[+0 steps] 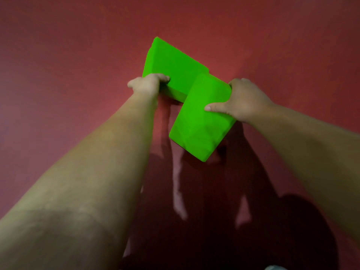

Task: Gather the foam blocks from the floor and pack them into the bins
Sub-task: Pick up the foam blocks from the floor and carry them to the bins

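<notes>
2 bright-green foam blks, touching in an L: far blk (175, 63), near blk (200, 117) overlapping.

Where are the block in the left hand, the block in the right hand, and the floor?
Left block (175, 63): head view, its top face.
Right block (200, 123): head view, its broad face.
Floor (68, 45): head view, bare patch upper left.
</notes>
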Demonstrator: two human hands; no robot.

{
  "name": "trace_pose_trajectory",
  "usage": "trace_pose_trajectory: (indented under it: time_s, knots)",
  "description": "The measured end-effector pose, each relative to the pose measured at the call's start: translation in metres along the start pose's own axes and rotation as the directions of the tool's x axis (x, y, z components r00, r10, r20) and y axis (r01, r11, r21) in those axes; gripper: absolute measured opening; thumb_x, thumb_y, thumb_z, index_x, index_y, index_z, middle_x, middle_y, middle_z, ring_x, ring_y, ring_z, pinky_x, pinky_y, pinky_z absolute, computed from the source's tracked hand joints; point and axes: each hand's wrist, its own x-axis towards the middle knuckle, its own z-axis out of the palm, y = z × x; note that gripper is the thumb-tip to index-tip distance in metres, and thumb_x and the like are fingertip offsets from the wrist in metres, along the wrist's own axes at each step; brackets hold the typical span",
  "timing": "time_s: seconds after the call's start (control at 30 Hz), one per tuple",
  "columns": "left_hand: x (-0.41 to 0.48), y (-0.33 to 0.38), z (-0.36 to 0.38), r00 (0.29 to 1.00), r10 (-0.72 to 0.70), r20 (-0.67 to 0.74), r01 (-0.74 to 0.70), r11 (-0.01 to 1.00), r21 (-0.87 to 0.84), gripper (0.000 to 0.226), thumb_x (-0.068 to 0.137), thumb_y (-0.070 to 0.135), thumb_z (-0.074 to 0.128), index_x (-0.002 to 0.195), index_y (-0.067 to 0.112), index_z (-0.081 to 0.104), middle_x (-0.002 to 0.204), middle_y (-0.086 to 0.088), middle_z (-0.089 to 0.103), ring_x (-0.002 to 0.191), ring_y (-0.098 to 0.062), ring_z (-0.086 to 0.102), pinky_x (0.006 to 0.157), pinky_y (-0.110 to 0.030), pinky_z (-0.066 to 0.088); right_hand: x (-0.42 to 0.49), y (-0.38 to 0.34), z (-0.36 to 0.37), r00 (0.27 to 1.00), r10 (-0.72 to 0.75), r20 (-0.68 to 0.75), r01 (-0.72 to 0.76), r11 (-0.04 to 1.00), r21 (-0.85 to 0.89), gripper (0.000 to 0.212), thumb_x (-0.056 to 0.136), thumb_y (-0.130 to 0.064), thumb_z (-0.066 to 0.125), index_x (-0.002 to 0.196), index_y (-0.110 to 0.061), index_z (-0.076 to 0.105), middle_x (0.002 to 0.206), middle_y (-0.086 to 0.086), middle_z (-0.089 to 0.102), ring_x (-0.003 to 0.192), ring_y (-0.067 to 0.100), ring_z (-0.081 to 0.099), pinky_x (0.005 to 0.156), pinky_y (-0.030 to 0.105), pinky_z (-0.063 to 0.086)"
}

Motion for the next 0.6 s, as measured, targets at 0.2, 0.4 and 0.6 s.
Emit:
trace_pose_trajectory:
  time_s: [0.2,0.4,0.6]
  knots:
    - [-0.039,0.046,-0.002,0.848,0.528,-0.042,-0.438,0.744,0.504,0.076,0.065,0.024,0.068,0.138,0.025,0.048,0.131,-0.004,0.052,0.121,-0.028,0.055,0.106,-0.039,0.047,0.004,0.0,-0.003,0.999,0.039,0.038,-0.04,0.999,0.018,0.092,0.053,-0.092,0.07,0.097,-0.011,0.068,0.1,0.016,0.072,0.09,0.034,0.069,0.07,0.035,0.049]
    - [-0.063,0.037,0.002,0.742,0.658,0.128,-0.541,0.474,0.695,0.07,0.069,0.023,0.061,0.137,0.028,0.047,0.13,-0.005,0.047,0.121,-0.033,0.049,0.099,-0.044,0.046,0.004,-0.005,-0.005,0.998,0.054,0.043,-0.055,0.998,0.024,0.113,0.037,-0.103,0.054,0.1,-0.009,0.065,0.1,0.016,0.068,0.089,0.035,0.067,0.073,0.037,0.048]
    - [-0.074,0.021,0.016,0.724,0.667,0.176,-0.586,0.46,0.667,0.077,0.07,0.033,0.078,0.136,0.019,0.043,0.132,-0.005,0.05,0.119,-0.037,0.054,0.096,-0.048,0.048,-0.013,-0.005,-0.006,0.997,0.082,0.011,-0.082,0.996,0.022,0.109,0.046,-0.097,0.062,0.11,-0.008,0.064,0.111,0.019,0.067,0.1,0.037,0.066,0.085,0.041,0.053]
